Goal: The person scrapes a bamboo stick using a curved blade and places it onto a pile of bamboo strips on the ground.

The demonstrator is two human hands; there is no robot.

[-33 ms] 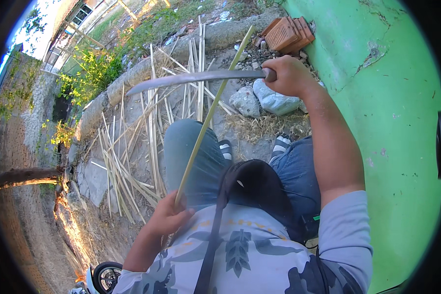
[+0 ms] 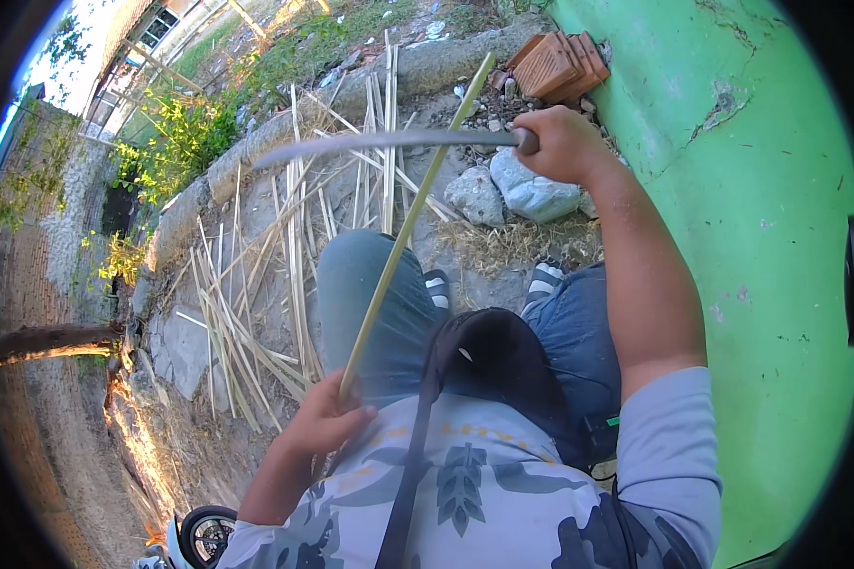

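Observation:
A long, pale yellow-green bamboo strip point(image 2: 389, 270) slants up and away from my lap. My left hand point(image 2: 324, 422) is closed around its lower end, near my waist. Gripped by the handle in my right hand point(image 2: 567, 142) is a machete point(image 2: 370, 141). Its long, slightly curved grey blade points left and crosses the strip below the far tip. Whether the edge touches the strip I cannot tell. Motion blurs the blade's tip a little.
Many split bamboo strips point(image 2: 299, 256) lie scattered on the ground ahead and left. Large pale stones point(image 2: 531, 190) and stacked clay roof tiles point(image 2: 555, 68) sit at the far right. A green wall point(image 2: 769, 313) runs along my right. A low stone kerb point(image 2: 256, 150) curves beyond the strips.
The machete has tilted slightly, its tip shifting up and to the right. My right hand has moved a touch to the right. The left hand and the strip stay almost still.

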